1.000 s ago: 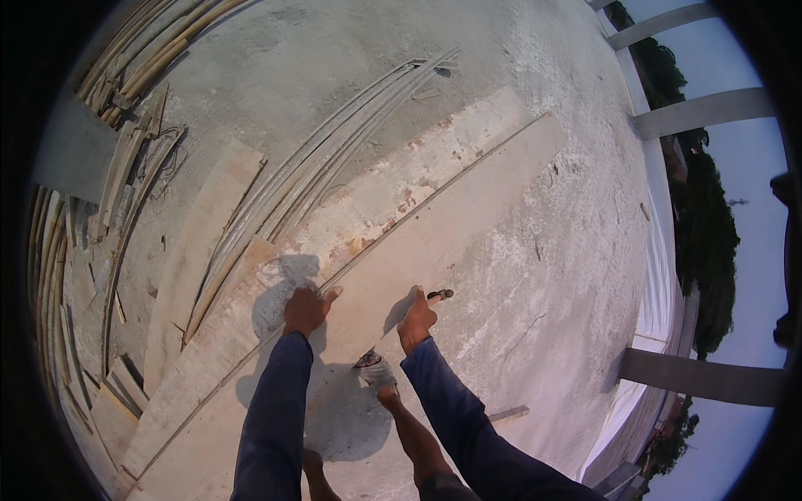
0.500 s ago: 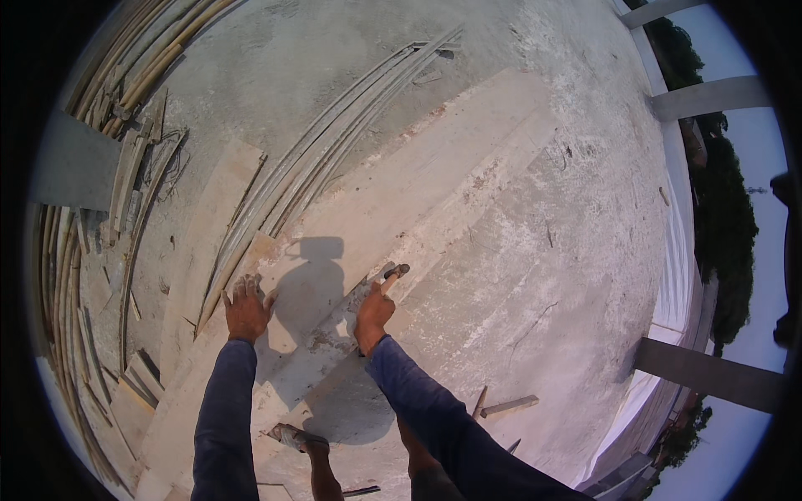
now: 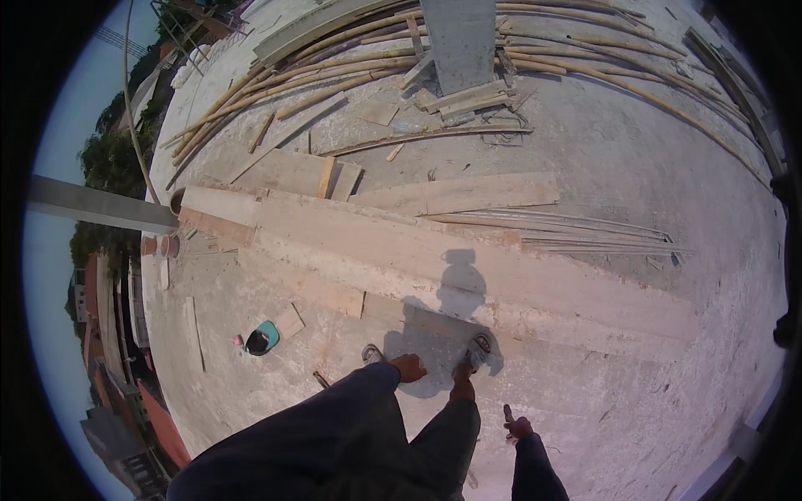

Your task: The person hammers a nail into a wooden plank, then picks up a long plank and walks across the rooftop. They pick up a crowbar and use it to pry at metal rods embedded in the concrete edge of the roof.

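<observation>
My right hand [image 3: 520, 427] hangs low beside my right leg, closed on a hammer [image 3: 508, 412]. The hammer's head end sticks up past my fingers; most of the handle is hidden. My left hand [image 3: 408, 368] is in front of my left leg, above the floor, with its fingers curled in and nothing visible in them. Neither hand touches the long dusty board [image 3: 368, 242] that stretches across the floor ahead of my sandalled feet [image 3: 478, 344]. A shorter board [image 3: 322, 294] lies along its near side.
A concrete column [image 3: 459, 46] rises at the back among bamboo poles [image 3: 334, 71] and wood scraps. Thin metal strips [image 3: 585, 230] and a flat plank [image 3: 468, 192] lie beyond the long board. At left lie a teal-and-black cap [image 3: 262, 337] and a narrow wood strip [image 3: 194, 334].
My view has swung round to the left, and I now stand more upright. My left hand has come off the board, and my right hand has lifted away with the hammer.
</observation>
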`<state>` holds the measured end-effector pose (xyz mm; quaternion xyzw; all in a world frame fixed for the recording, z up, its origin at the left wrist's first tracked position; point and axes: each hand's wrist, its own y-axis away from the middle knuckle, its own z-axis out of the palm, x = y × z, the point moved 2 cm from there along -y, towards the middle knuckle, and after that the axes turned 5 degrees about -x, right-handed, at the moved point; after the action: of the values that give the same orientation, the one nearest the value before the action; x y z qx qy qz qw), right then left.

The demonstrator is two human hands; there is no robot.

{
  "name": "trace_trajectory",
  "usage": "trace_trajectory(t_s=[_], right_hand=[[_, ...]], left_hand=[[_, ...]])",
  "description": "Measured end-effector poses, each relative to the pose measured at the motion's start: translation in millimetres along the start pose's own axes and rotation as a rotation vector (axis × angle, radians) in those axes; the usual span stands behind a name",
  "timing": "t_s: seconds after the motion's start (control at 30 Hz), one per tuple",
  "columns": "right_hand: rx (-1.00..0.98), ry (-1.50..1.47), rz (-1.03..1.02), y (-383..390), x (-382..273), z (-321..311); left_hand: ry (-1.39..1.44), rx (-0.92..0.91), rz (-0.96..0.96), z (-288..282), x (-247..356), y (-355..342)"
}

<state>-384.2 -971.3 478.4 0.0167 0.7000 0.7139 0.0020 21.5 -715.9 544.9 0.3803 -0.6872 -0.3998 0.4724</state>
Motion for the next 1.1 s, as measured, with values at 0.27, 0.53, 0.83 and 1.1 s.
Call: trace_trajectory(t_s=[0.27,0.53,0.83,1.1], right_hand=[[0.400,0.031,0.042,122,-117,15],[0.286,-0.469,-0.706,232,-438,315],[0.045,1.494,-1.200,348,-535,694],[-0.566,1.374,-0.443,297,-440,805]], left_hand=[[0.110,0.271,0.453,-24,-33,143],[0.657,1.064,0.208,-115,-363,390],[2.029,1.764,-0.553,262,-725,582],[1.948,1.047,-0.437,310,-584,472]])
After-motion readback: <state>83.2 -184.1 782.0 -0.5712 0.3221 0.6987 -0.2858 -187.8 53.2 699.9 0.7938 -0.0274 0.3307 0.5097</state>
